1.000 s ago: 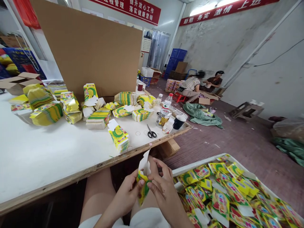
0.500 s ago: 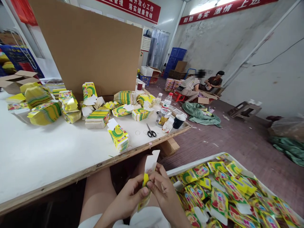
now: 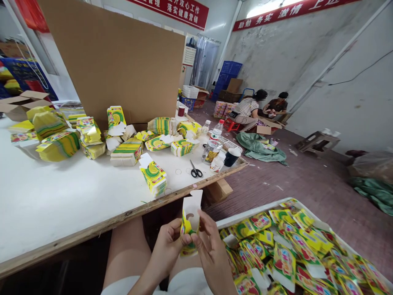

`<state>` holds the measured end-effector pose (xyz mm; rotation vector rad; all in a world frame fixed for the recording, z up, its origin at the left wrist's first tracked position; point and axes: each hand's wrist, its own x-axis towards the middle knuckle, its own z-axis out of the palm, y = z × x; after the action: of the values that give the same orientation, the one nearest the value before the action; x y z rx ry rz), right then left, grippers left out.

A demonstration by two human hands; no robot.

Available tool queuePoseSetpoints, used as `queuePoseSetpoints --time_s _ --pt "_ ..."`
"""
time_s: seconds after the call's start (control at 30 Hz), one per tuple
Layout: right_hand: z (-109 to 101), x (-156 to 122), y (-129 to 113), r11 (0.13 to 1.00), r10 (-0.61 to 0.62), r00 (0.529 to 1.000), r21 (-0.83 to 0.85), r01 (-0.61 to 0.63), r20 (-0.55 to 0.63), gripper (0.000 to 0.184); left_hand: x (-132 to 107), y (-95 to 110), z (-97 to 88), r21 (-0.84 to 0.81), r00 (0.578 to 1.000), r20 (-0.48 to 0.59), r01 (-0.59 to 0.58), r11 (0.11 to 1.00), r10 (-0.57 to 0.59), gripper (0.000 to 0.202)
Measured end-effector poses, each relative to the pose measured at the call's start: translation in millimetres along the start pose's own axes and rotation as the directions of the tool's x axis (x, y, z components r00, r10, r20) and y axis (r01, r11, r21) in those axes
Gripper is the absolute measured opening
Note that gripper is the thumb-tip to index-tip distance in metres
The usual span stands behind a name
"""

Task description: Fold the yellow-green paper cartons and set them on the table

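Between my two hands, over my lap, is a small yellow and green printed carton point(image 3: 189, 229). Its top gapes, and a white flap stands up at the back. My left hand point(image 3: 168, 242) grips the carton's left side, thumb on the front face. My right hand point(image 3: 211, 248) pinches the right side, its thumb low on the front and its fingers along the edge. The nearest stack of flat cartons point(image 3: 154, 178) lies at the table's front edge. To the right, a white-rimmed tray point(image 3: 245, 216) holds many printed yellow, green and red packets point(image 3: 284, 260).
More bundled cartons point(image 3: 127, 151) line the white table point(image 3: 61, 196) before a tall cardboard sheet point(image 3: 123, 65). Scissors point(image 3: 195, 170), a bottle point(image 3: 217, 130), a jar point(image 3: 211, 150) and a dark cup point(image 3: 231, 157) stand near its right corner. Two people point(image 3: 250, 108) sit farther back.
The carton has gone from flattened to opened out, and its inside now shows. My hands have turned it toward me, and my right fingers have shifted along its right edge.
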<state>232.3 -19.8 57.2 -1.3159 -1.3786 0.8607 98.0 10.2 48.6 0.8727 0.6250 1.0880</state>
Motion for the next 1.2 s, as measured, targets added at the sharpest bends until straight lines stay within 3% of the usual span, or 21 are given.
queuePoseSetpoints --time_s 0.07,0.1,0.2,0.27,0.4,0.53,0.83,1.0,1.1,1.2 --pt "0 -1 3 0.996 0.036 0.999 0.081 -0.036 -0.009 0.072 0 1 -0.4 0.017 0.999 -0.028 -0.023 1.000 0.024 0.034" --pt "0 -2 4 0.994 0.067 0.998 0.091 -0.067 0.001 0.074 0 0 -0.7 0.026 0.999 -0.041 -0.031 0.999 0.032 0.034" --pt "-2 -2 6 0.990 0.137 0.990 -0.029 -0.138 -0.005 0.043 -1 -4 -2.1 0.052 0.996 -0.090 -0.020 0.998 0.025 0.035" --pt "-1 -2 6 0.984 0.118 0.991 -0.127 -0.125 -0.056 0.026 -1 -7 -2.9 0.068 0.992 -0.127 0.002 0.998 0.007 0.033" --pt "-1 -4 9 0.980 0.058 0.989 -0.183 -0.082 -0.134 0.027 0 -8 -3.6 0.088 0.993 -0.122 0.014 0.996 -0.003 0.029" --pt "-2 -4 8 0.973 0.054 0.996 -0.219 -0.070 -0.078 0.025 -1 -4 -4.3 0.126 0.997 -0.069 -0.012 0.992 0.021 0.033" --pt "2 -5 6 0.972 0.009 0.998 -0.235 -0.025 -0.070 0.023 -1 -12 -6.6 0.180 0.992 -0.127 -0.005 0.984 0.029 0.033" --pt "2 -4 8 0.987 0.121 0.988 -0.100 -0.130 -0.092 0.021 -1 -8 -10.3 0.224 0.992 -0.113 -0.029 0.974 0.055 0.023" --pt "0 -3 8 0.972 0.187 0.979 0.160 -0.172 -0.080 0.036 -4 -3 -14.5 0.255 0.994 -0.094 -0.025 0.967 0.051 0.041" --pt "-4 -3 6 0.936 0.143 0.988 0.334 -0.114 -0.065 0.050 -8 2 -18.3 0.265 0.999 -0.032 -0.032 0.964 0.042 0.056"
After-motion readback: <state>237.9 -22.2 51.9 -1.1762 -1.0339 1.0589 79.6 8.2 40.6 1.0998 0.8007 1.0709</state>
